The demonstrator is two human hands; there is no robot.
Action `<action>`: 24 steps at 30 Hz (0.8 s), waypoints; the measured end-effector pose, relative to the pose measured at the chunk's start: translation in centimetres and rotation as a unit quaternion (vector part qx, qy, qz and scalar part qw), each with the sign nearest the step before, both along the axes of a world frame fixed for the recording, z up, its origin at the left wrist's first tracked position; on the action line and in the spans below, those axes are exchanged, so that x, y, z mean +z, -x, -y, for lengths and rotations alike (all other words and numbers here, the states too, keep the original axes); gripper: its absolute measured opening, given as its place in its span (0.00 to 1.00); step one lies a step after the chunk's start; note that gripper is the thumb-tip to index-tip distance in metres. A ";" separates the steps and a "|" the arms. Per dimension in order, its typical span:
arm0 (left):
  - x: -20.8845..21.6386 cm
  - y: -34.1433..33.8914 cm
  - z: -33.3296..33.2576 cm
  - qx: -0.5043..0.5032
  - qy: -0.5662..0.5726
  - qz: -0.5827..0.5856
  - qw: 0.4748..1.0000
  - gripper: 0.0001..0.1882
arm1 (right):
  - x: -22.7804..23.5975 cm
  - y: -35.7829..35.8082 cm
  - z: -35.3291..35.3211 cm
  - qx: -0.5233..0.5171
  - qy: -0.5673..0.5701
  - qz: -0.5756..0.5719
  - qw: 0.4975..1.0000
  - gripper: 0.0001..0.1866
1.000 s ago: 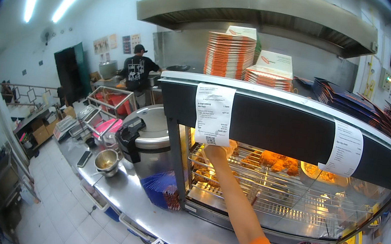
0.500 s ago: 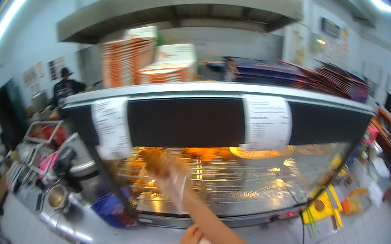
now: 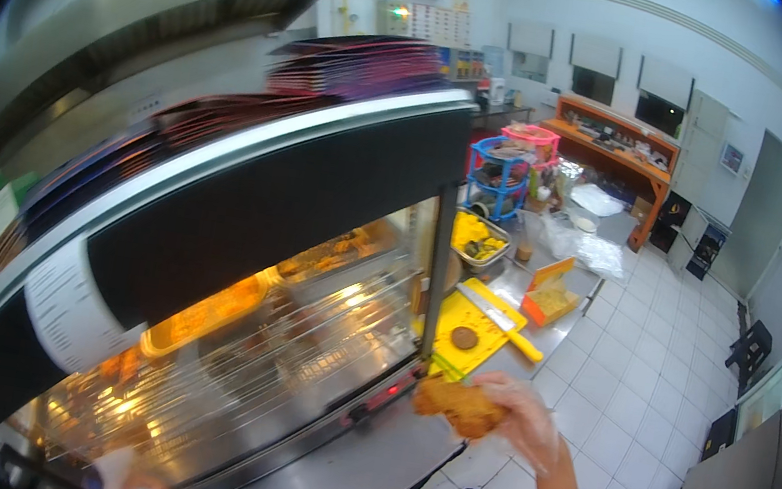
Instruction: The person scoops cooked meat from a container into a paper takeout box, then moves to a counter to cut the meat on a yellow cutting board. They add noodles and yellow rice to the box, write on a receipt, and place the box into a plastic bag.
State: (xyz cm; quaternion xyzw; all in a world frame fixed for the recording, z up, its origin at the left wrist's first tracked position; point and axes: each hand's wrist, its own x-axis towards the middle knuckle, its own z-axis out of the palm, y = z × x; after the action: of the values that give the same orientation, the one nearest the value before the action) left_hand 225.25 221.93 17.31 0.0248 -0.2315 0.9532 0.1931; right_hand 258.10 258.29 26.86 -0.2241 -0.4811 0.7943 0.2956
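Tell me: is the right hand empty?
No, the gloved right hand grips a browned fried piece out in front of the warming cabinet.

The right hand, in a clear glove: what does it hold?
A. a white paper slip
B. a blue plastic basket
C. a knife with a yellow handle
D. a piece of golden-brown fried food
D: the right hand grips a piece of golden-brown fried food above the steel counter, outside the warming cabinet.

Golden-brown fried piece (image 3: 460,407), yellow cutting board (image 3: 471,329)
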 end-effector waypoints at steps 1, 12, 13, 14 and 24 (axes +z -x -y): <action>0.8 -0.3 -0.7 0.055 0.115 -0.013 0.992 0.17 | -1.0 -2.4 -2.8 -0.009 -0.008 0.012 1.000 0.20; -3.4 -13.7 -19.9 -0.016 0.477 -0.221 0.850 0.26 | -24.2 2.1 -29.2 -0.125 -0.307 0.194 0.923 0.13; -4.1 -14.7 -21.2 -0.017 0.554 -0.270 0.787 0.27 | -25.5 4.8 -30.8 -0.142 -0.408 0.194 0.881 0.13; -4.6 -15.6 -22.6 -0.023 0.591 -0.290 0.753 0.28 | -26.4 6.5 -31.7 -0.146 -0.476 0.219 0.839 0.13; -12.8 -15.9 -27.7 0.170 0.828 -0.236 0.479 0.26 | -24.1 8.8 -34.5 0.043 -0.755 0.198 0.624 0.15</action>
State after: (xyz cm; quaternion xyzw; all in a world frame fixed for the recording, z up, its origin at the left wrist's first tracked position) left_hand 241.17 249.66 4.54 0.1158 0.7280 0.6757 0.0056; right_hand 249.33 292.79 2.79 -0.0529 -0.9680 0.1006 0.2239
